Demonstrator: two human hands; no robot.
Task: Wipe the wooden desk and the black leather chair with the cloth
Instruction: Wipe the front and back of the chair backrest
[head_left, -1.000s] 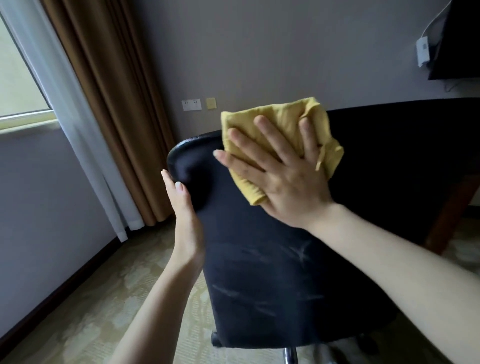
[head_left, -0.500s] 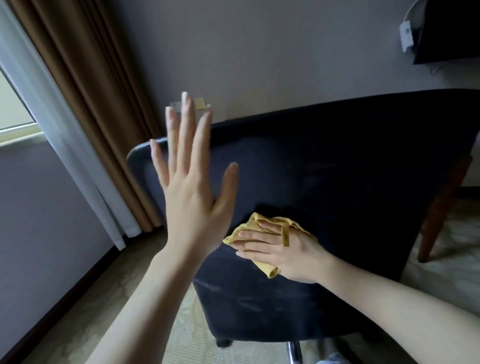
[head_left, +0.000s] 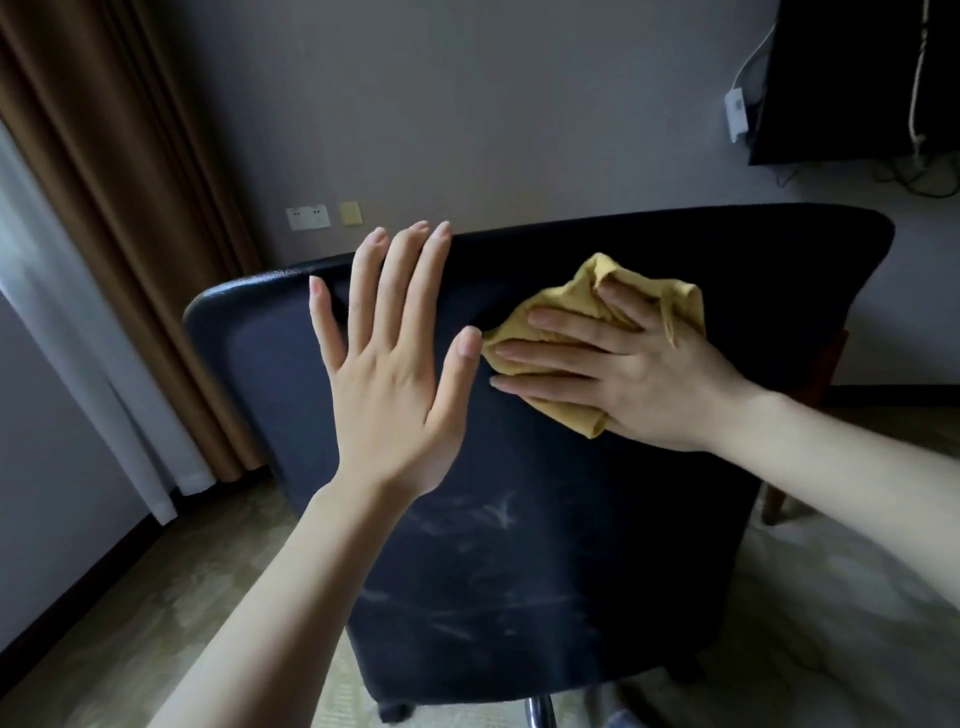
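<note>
On the upper back of the black leather chair (head_left: 571, 545), my right grip (head_left: 639, 374) lies flat, fingers straight, pressing the crumpled yellow cloth (head_left: 569, 293) against the leather. My left grip (head_left: 395, 395) is spread wide and holds nothing, palm toward the backrest's left side. If that palm fails to brace it, the chair may turn or roll from my push, and the bunched cloth could slip from under my fingers. Pale dusty streaks (head_left: 498, 514) mark the leather lower down.
</note>
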